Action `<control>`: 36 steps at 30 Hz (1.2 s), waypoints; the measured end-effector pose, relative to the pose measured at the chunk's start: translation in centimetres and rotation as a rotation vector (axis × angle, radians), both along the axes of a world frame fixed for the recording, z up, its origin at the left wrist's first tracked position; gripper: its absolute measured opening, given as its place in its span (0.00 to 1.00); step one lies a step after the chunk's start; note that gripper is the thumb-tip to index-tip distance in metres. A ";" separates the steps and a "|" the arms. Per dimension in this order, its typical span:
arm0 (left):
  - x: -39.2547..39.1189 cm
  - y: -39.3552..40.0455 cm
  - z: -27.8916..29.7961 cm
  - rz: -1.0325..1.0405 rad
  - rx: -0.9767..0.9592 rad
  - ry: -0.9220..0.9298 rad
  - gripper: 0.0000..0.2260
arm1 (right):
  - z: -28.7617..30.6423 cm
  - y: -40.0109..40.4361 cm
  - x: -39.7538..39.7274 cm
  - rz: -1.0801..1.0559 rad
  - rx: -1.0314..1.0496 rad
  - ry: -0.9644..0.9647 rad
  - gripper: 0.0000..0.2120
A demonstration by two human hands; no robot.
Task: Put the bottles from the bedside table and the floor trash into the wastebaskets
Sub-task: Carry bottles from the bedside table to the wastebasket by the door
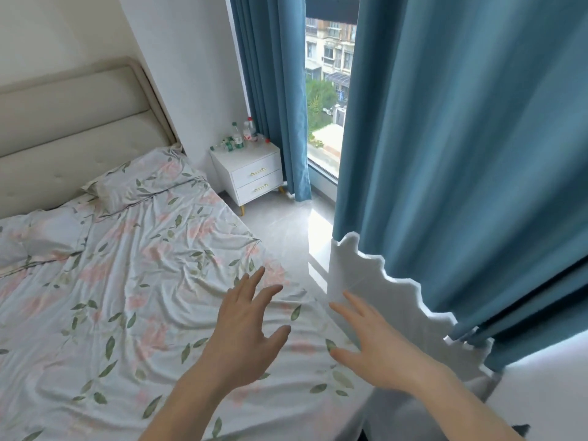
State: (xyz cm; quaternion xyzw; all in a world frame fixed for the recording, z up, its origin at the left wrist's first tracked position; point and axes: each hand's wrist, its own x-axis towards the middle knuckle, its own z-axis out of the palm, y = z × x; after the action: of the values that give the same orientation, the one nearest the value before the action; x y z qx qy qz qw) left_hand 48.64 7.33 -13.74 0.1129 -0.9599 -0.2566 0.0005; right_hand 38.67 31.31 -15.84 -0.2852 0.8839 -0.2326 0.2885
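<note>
Several plastic bottles (241, 136) with green and red labels and caps stand and lie on the white bedside table (254, 175) in the far corner next to the bed. My left hand (246, 326) and my right hand (370, 342) are held out in front of me over the foot of the bed, fingers spread, holding nothing. Both hands are far from the bottles. No wastebasket and no floor trash can be seen.
A bed with a floral sheet (127, 281) fills the left. Teal curtains (461, 154) hang at the right and beside the window (324, 100). A narrow strip of pale tiled floor (286, 230) runs between bed and window toward the bedside table.
</note>
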 end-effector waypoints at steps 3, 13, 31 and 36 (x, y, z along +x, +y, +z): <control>-3.8 2.6 1.4 0.011 0.005 0.046 0.27 | 1.8 2.5 -4.6 -0.002 0.007 0.033 0.38; -8.9 3.8 0.7 0.048 -0.022 0.065 0.28 | 5.8 5.1 -9.3 -0.013 0.045 0.126 0.36; -32.8 15.5 -1.3 0.094 0.011 0.010 0.28 | 2.7 18.1 -33.0 -0.024 -0.011 0.078 0.39; -40.7 19.0 0.0 0.088 0.016 0.069 0.28 | 3.8 22.2 -41.0 -0.022 0.014 0.056 0.38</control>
State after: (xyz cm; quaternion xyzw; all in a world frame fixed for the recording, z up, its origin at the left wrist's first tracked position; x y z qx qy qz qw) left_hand 7.97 26.37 -13.75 0.1459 -0.9513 -0.2679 0.0440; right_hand -2.33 53.49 -12.09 -0.2800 0.8962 -0.2215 0.2633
